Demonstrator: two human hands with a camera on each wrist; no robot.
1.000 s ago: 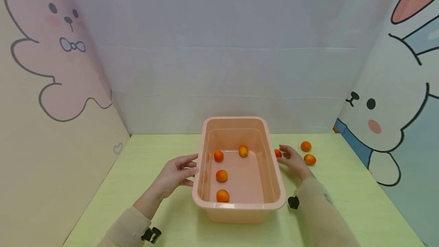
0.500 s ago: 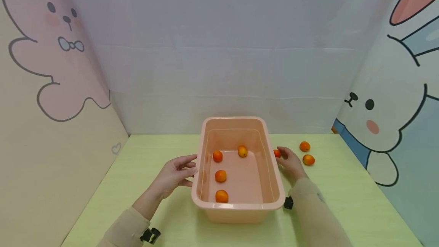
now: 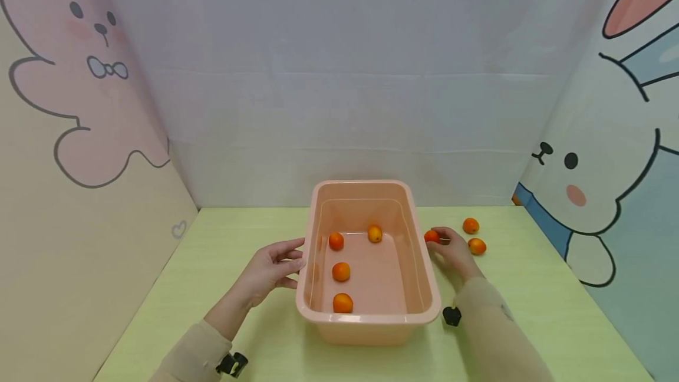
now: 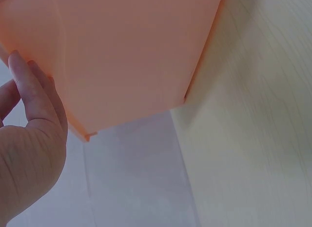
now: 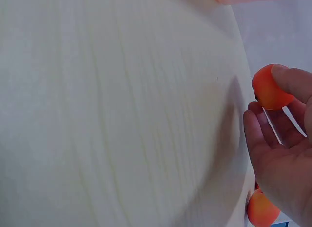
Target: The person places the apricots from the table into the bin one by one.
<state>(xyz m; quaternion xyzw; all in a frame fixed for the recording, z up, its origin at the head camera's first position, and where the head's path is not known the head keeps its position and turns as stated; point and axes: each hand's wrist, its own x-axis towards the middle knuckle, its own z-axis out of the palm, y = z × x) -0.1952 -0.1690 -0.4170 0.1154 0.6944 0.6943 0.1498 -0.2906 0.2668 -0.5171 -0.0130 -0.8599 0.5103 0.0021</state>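
Note:
A pink plastic bin [image 3: 366,319] stands mid-table with several small, round to oval orange fruits inside, one near its front end [image 3: 343,303]. My left hand [image 3: 270,270] touches the outside of its left rim; in the left wrist view, extended fingers [image 4: 36,92] lie against the outer wall. Just outside the right wall, my right hand [image 3: 453,252] pinches another small orange fruit [image 5: 270,90] between thumb and fingers. From the head, that fruit shows partly between the rim and the fingers.
Two loose orange fruits, a farther one [image 3: 471,226] and a nearer one [image 3: 477,246], lie right of my right hand. The pale green table [image 3: 254,229] meets a white sheet [image 3: 339,99] at the back. Cartoon-printed walls flank both sides.
My right hand has shifted slightly, and more of the fruit it pinches now shows past the bin's right rim. The left hand and the bin have stayed in place.

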